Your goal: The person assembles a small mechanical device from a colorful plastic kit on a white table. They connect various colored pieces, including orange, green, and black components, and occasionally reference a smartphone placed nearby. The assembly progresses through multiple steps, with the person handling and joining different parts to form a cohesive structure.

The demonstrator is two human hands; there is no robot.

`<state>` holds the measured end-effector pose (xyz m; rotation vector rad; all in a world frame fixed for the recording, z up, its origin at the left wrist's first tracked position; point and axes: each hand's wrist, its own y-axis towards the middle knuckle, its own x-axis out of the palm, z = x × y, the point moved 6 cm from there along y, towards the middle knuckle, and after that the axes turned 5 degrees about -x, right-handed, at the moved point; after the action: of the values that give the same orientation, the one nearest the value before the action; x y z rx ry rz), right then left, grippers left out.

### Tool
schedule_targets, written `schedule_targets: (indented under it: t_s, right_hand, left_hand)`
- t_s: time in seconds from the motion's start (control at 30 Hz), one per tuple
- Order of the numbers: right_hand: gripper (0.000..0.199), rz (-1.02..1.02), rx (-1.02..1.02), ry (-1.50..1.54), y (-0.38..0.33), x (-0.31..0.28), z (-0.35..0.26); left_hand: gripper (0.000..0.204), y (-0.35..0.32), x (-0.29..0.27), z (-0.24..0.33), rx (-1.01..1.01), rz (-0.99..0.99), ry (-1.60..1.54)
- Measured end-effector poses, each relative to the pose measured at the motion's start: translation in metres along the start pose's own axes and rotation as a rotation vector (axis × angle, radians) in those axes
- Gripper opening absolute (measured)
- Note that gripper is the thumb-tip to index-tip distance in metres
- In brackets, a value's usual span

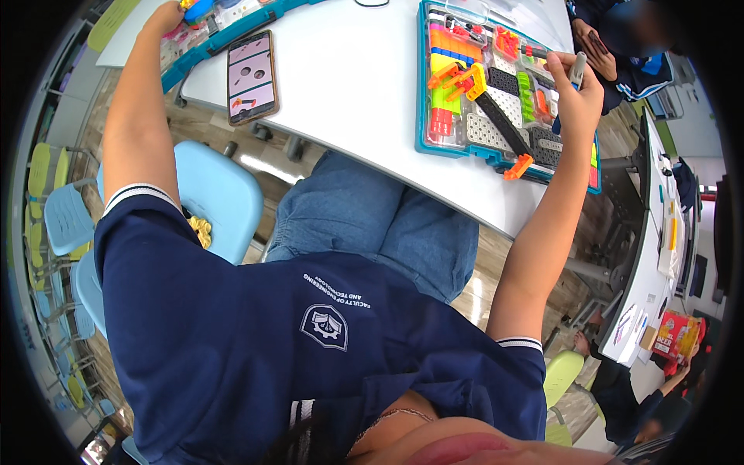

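Observation:
My right hand is over the right part of an open teal-edged case of plastic building parts. Its thumb and fingers are closed round a slim grey piece with a rounded end; I cannot make out its exact kind. Across the case lies a black perforated beam with yellow and orange connectors at one end and an orange piece at the other. At the top left edge, my left hand is beside a yellow piece in a second teal-edged tray. Its fingers are mostly cut off.
A phone showing pictures of parts lies on the white table between the two cases. Another person's hands are past the table's right end. A light-blue chair stands at my left.

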<state>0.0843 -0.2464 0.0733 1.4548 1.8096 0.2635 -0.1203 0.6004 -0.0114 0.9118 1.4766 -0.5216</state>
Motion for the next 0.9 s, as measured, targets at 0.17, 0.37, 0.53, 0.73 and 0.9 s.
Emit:
schedule_targets:
  t_s: [0.17, 0.37, 0.53, 0.73, 0.9]
  right_hand:
    - [0.024, -0.007, -0.001, -0.027, 0.000, 0.000, 0.000]
    - [0.024, 0.004, -0.007, -0.007, -0.001, 0.000, 0.001]
    - [0.024, -0.005, -0.011, -0.034, 0.001, 0.000, 0.002]
    - [0.025, 0.006, -0.020, -0.020, 0.001, -0.001, 0.001]
    - [0.025, 0.004, 0.009, -0.011, 0.001, -0.002, 0.002]
  left_hand:
    - [0.028, -0.003, 0.007, -0.013, -0.068, -0.053, -0.036]
    - [0.031, -0.036, -0.030, 0.026, -0.152, 0.009, 0.111]
    - [0.032, -0.069, -0.049, 0.065, -0.204, -0.007, 0.195]
    - [0.031, -0.078, -0.068, 0.079, -0.168, -0.035, 0.177]
    - [0.034, -0.081, -0.070, 0.092, -0.191, 0.061, 0.296]
